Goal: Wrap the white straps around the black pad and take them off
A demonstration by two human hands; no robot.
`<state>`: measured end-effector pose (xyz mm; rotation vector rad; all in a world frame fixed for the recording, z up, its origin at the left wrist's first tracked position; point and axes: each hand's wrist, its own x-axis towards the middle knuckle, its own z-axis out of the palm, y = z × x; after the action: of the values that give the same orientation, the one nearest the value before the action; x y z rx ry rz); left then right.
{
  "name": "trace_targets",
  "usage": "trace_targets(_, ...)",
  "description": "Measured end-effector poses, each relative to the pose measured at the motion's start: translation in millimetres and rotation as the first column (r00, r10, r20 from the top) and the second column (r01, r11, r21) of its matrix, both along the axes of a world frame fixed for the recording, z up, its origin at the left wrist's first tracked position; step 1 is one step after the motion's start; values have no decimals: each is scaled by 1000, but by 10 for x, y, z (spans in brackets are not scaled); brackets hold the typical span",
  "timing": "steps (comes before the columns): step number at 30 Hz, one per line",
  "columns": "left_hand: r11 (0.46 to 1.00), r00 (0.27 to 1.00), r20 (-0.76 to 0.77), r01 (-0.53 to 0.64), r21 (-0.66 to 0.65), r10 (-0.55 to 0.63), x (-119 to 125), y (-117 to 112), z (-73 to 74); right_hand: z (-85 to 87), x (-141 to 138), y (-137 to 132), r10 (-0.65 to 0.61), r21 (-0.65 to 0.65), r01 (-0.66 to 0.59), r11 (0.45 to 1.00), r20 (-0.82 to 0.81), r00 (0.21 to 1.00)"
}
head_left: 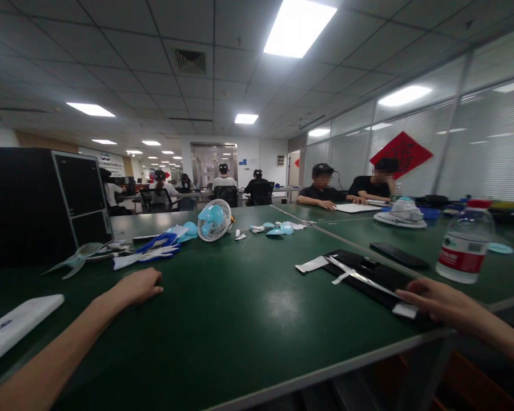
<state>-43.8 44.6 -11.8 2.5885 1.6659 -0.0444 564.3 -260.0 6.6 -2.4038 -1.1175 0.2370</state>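
Observation:
On the green tabletop (240, 319), my left hand (139, 285) rests with its fingers curled in and nothing visible in them. The blue-and-white work gloves (154, 251) lie just beyond it. Over on the right, my right hand (432, 297) grips the near end of a flat black panel (368, 268), thumb on top; the fingers underneath are partly hidden. A shiny silver strip runs along this panel, and white tabs (312, 265) stick out from its edges. Past the panel lies a dark phone-like slab (398, 255), beside a water bottle (465, 245) with a red cap.
A small fan (214, 220) with blue blades stands mid-table among light-blue pieces (280, 229). At left are a black cabinet (21, 205), a clear bladed piece (77, 258) and a white box (29, 314). Two people (323, 188) sit across the table; a white fan grille (400, 220) lies near them.

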Motion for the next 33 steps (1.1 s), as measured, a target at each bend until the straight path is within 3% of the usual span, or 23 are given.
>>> trace_targets(4, 1000, 1000, -24, 17, 19, -16, 0, 22, -21, -40, -134, 6, -12, 191, 43, 981, -160, 987)
trace_targets(9, 1000, 999, -32, 13, 15, -13, -8, 22, -31, -57, -166, -4, -2, 318, 111, 942, -323, 946)
trace_targets(15, 1000, 999, -18, 28, 11, -28, -45, 66, -62, 100, -333, -33, 41, 401, 89, 912, -305, 952)
trace_targets(20, 999, 999, -22, 27, 17, -27, -62, 126, -111, 324, -510, 125, 110, 502, 35, 864, -257, 960)
trace_targets(24, 998, 998, -43, 37, 44, -35, -58, 153, -129, 562, -628, 435, 114, 567, -36, 823, -104, 988)
trace_targets(27, 998, 998, -45, 37, 41, -35, -48, 145, -120, 731, -691, 752, 15, 569, -102, 816, 156, 988)
trace_targets(29, 999, 998, -46, 35, 31, -33, -33, 109, -92, 795, -718, 988, -70, 544, -154, 825, 368, 927)
trace_targets(31, 999, 999, -44, 25, 24, -24, -8, 49, -47, 797, -740, 1234, -119, 484, -214, 848, 568, 815)
trace_targets(33, 1000, 999, -44, 12, 17, -11, 21, -21, 7, 729, -766, 1473, -89, 371, -265, 890, 712, 697)
